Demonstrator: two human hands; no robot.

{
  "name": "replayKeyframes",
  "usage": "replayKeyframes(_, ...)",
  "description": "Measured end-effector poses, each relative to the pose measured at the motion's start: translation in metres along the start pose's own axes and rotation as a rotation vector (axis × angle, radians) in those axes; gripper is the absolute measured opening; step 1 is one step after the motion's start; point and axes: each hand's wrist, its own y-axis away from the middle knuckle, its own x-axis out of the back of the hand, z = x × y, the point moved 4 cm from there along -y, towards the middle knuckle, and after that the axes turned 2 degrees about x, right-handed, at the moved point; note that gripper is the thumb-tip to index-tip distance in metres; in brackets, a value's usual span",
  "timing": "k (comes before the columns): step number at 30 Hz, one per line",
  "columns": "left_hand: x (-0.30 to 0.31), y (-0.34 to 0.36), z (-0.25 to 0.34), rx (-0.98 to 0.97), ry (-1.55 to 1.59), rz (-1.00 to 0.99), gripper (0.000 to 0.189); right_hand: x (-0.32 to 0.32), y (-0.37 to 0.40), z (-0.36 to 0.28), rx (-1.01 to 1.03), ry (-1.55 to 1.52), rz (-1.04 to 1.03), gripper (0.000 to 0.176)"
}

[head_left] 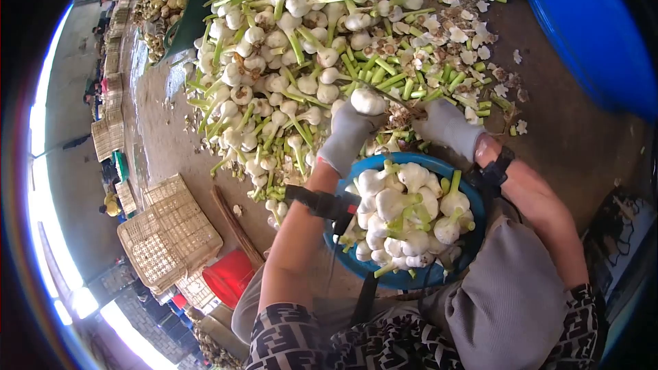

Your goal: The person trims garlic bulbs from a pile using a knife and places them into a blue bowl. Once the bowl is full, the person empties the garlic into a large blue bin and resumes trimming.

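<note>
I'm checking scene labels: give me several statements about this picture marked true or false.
1. The grey-gloved left hand holds a white garlic bulb. True.
2. The right hand is bare. False: it wears a grey glove.
3. The round blue plastic basin contains piled garlic bulbs. True.
4. The red plastic bucket is at the picture's right edge. False: it is toward the left.
5. Cut green stem pieces lie by the large white garlic heap. True.

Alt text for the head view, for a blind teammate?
Gloved left hand holds a garlic bulb; gloved right hand grips a thin tool beside it. A blue basin of loose bulbs sits closer in, a garlic pile beyond.
</note>
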Motion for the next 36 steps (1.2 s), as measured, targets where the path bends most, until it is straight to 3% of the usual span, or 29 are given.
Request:
replayKeyframes(2, 0.000, -0.005, 0.003, -0.082, -0.199, 0.058, 0.027, 0.009, 0.009, -0.006, 0.075, -0.034, 0.087, 0.034)
replayKeyframes(4, -0.002, -0.009, 0.006, -0.283, -0.536, 0.072, 0.022, 0.018, 0.015, -0.009, 0.153, -0.067, 0.107, 0.029)
replayKeyframes(5, -0.004, -0.008, 0.006, -0.382, -0.703, 0.076, 0.020, 0.024, 0.018, -0.014, 0.301, -0.110, 0.206, 0.023)
replayKeyframes(6, -0.004, 0.001, 0.008, -0.559, -0.452, -0.043, 0.018, 0.026, 0.021, -0.018, 0.356, -0.089, 0.219, 0.022)
replayKeyframes(8, -0.014, 0.010, 0.009, -0.404, -0.537, -0.085, 0.023, 0.041, 0.029, -0.039, 0.470, -0.042, 0.253, 0.021)
replayKeyframes(11, -0.018, 0.005, 0.007, -0.292, -0.521, -0.120, 0.024, 0.035, 0.020, -0.031, 0.462, -0.039, 0.273, 0.017)
replayKeyframes(14, -0.028, 0.015, 0.025, -0.434, -0.440, 0.009, 0.015, 0.032, 0.016, -0.015, 0.479, -0.106, 0.308, 0.016)
replayKeyframes(16, -0.035, 0.016, 0.027, -0.131, -0.274, 0.035, 0.017, 0.030, 0.017, -0.006, 0.493, -0.181, 0.359, 0.013)
replayKeyframes(20, -0.044, 0.014, 0.028, -0.014, -0.226, 0.005, 0.025, 0.029, 0.012, 0.004, 0.533, -0.259, 0.427, 0.006)
replayKeyframes(22, -0.049, 0.011, 0.026, -0.190, -0.108, 0.079, 0.022, 0.030, 0.012, 0.007, 0.552, -0.277, 0.437, 0.007)
replayKeyframes(26, -0.049, 0.017, 0.029, -0.160, -0.175, 0.116, 0.029, 0.027, 0.010, 0.018, 0.560, -0.204, 0.503, 0.005)
replayKeyframes(28, -0.035, 0.031, 0.038, -0.198, -0.139, 0.184, 0.031, 0.034, 0.002, 0.083, -0.021, -0.559, 0.393, 0.008)
replayKeyframes(29, -0.027, 0.045, 0.059, -0.426, -0.271, 0.191, 0.034, 0.031, 0.003, 0.098, -0.313, -0.730, 0.319, 0.011)
replayKeyframes(30, -0.017, 0.048, 0.060, -0.463, -0.106, 0.237, 0.036, 0.031, -0.003, 0.097, -0.252, -0.865, 0.265, 0.013)
replayKeyframes(32, -0.024, 0.044, 0.076, -0.487, -0.283, 0.253, 0.042, 0.035, 0.017, 0.086, -0.188, -1.157, 0.186, 0.019)
replayKeyframes(33, -0.039, 0.035, 0.078, -0.513, -0.494, 0.236, 0.052, 0.035, 0.015, 0.063, 0.051, -1.413, 0.091, 0.020)
replayKeyframes(34, -0.057, 0.032, 0.088, -0.589, -0.589, 0.048, 0.062, 0.036, 0.013, 0.044, 0.013, -1.524, 0.102, 0.020)
replayKeyframes(36, -0.076, 0.035, 0.092, -0.735, -1.047, 0.045, 0.059, 0.039, 0.013, 0.017, -0.085, -1.760, 0.123, 0.021)
